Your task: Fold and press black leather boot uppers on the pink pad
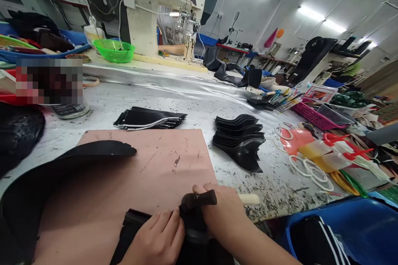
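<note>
The right hand is wrapped around a hammer, its dark head showing on one side of the fist and its pale handle jutting out on the other. Just beside it, the left hand lies over a black piece with its fingers together; whether it pinches the material cannot be told. The hammer head is above that piece, contact unclear, at the near part of a pink board. A curved black sheet arches over the board's left side. Beyond the far edge lies a stack of black strips with white edges, and to the right a pile of wavy black pieces. Farther right are bottles with red caps, near a blue bin. A sewing machine stands at the back, beside a green bowl.
</note>
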Motion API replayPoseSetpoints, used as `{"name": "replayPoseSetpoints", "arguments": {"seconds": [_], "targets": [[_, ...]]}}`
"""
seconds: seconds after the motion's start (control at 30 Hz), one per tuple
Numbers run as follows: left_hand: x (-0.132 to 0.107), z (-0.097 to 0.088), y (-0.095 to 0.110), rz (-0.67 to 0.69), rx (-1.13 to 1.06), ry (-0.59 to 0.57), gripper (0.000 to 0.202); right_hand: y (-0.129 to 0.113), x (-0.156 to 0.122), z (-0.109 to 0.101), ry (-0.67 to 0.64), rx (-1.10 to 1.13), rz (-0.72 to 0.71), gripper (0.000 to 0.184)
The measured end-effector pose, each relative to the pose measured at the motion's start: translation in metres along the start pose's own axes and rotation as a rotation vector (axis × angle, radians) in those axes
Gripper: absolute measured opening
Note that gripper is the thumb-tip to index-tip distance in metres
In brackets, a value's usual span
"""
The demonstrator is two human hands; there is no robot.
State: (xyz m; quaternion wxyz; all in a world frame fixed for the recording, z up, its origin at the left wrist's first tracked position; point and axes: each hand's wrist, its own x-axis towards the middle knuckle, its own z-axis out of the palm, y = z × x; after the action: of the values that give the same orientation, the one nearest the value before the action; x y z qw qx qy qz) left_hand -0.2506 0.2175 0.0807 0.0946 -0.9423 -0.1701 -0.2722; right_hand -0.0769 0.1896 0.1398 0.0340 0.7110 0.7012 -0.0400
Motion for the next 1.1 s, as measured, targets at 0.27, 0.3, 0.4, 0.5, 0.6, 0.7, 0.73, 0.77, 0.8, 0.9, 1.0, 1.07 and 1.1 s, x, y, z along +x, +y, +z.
{"name": "replayPoseSetpoints", "arguments": {"seconds": [0.27, 0.3, 0.4, 0.5, 0.6, 0.7, 0.73, 0.77, 0.8, 0.9, 1.0, 1.07, 1.1], "targets": [[0.002, 0.001, 0.000, -0.017, 0.001, -0.001, 0.035, 0.000, 0.002, -0.010, -0.113, 0.006, 0.035, 0.016], [0.001, 0.000, 0.000, -0.016, -0.001, 0.008, 0.034, 0.001, 0.002, -0.011, -0.148, 0.003, 0.015, 0.016], [0.000, 0.000, -0.001, -0.013, 0.005, 0.006, 0.033, 0.001, 0.004, -0.013, -0.087, -0.006, 0.066, 0.018], [-0.002, 0.001, 0.000, -0.006, 0.003, -0.021, 0.035, 0.002, 0.007, -0.012, -0.057, 0.034, 0.072, 0.020], [-0.002, -0.001, 0.000, -0.004, -0.012, -0.017, 0.035, 0.001, 0.009, -0.014, -0.145, 0.026, 0.050, 0.018], [-0.001, -0.005, -0.001, 0.005, -0.007, -0.035, 0.036, -0.004, 0.010, -0.016, -0.086, 0.015, 0.096, 0.023], [0.000, -0.005, -0.001, 0.010, -0.002, -0.036, 0.037, -0.006, 0.011, -0.016, -0.082, 0.022, 0.087, 0.024], [0.000, -0.006, -0.001, 0.015, 0.002, -0.038, 0.037, -0.008, 0.011, -0.017, -0.094, 0.031, 0.064, 0.023], [-0.001, -0.005, -0.001, 0.018, 0.002, -0.032, 0.037, -0.008, 0.011, -0.017, -0.127, 0.036, 0.036, 0.021], [-0.002, -0.004, -0.002, 0.014, -0.015, -0.005, 0.034, 0.001, 0.007, -0.023, -0.169, 0.019, 0.058, 0.022], [0.003, -0.005, -0.004, 0.005, -0.053, -0.083, 0.027, 0.024, -0.010, -0.027, 0.079, 0.036, 0.229, 0.027], [0.012, -0.006, -0.006, 0.006, -0.084, -0.236, 0.023, 0.039, -0.026, -0.022, 0.256, 0.072, 0.293, 0.031], [0.018, -0.007, -0.007, -0.002, -0.103, -0.336, 0.023, 0.043, -0.033, -0.018, 0.283, 0.077, 0.302, 0.030]]}}
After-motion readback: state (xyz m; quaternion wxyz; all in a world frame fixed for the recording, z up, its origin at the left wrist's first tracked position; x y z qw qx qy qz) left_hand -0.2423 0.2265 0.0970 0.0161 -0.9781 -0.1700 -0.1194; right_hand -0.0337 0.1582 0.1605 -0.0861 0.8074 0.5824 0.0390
